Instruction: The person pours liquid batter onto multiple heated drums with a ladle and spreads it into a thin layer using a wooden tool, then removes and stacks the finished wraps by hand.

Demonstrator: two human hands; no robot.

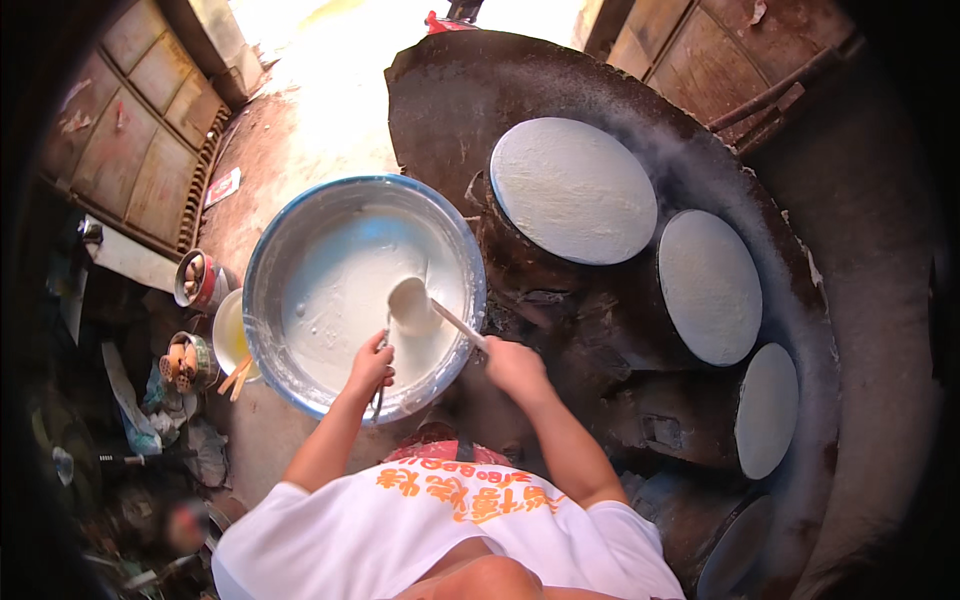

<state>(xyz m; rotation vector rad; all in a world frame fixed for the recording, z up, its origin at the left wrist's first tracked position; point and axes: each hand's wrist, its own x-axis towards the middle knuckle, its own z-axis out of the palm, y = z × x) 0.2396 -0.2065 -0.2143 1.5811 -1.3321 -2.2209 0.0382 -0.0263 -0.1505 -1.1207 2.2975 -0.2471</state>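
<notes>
A wide basin (262, 330) with a blue rim stands in front of me, holding pale, creamy batter (335, 335). My right hand (515, 366) is closed round the light handle of a ladle (412, 306). The ladle's bowl is over the batter, coated in the same pale stuff. At the basin's near side my left hand (371, 368) grips a thin dark tool (377, 402), seen nearly edge-on; its kind does not show. The tool's upper end comes close to the ladle; I cannot tell whether they touch.
On the right, a curved dark stove top (440, 100) carries round griddles with pale sheets: a large one (573, 190), another (710, 287) and a nearer one (767, 411). Haze hangs there. Left of the basin are a pale bowl (231, 335) and cans (203, 280) of tools.
</notes>
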